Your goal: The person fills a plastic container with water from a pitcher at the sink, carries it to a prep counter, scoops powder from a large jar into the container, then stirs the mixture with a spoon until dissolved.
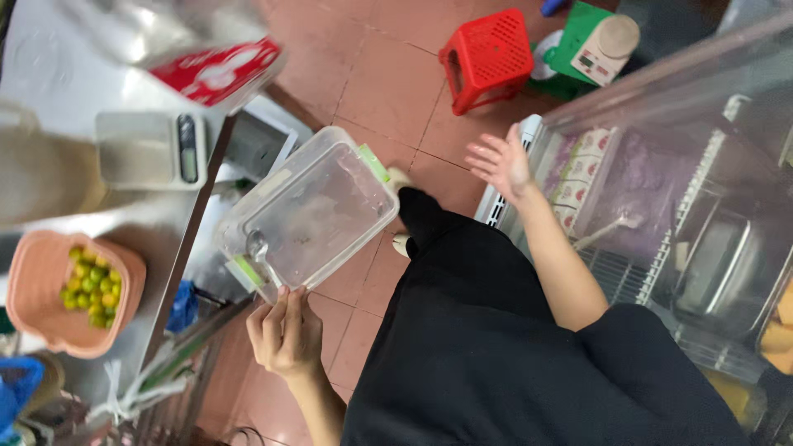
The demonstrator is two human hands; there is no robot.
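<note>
Clear lidded box in left hand

clear glossy plastic container, red plastic stool

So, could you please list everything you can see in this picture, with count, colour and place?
tub: one, clear with green clips, held over the floor
spoon: one, metal, inside the tub
basket: one, pink, on the steel counter, holding small green-yellow fruits
scale: one, grey, on the counter
stool: one, red, on the tiled floor
green scale: one, green and white, by the stool
fridge: one, open, at right
left hand: grips the tub's edge
right hand: open, empty, near the fridge
</note>
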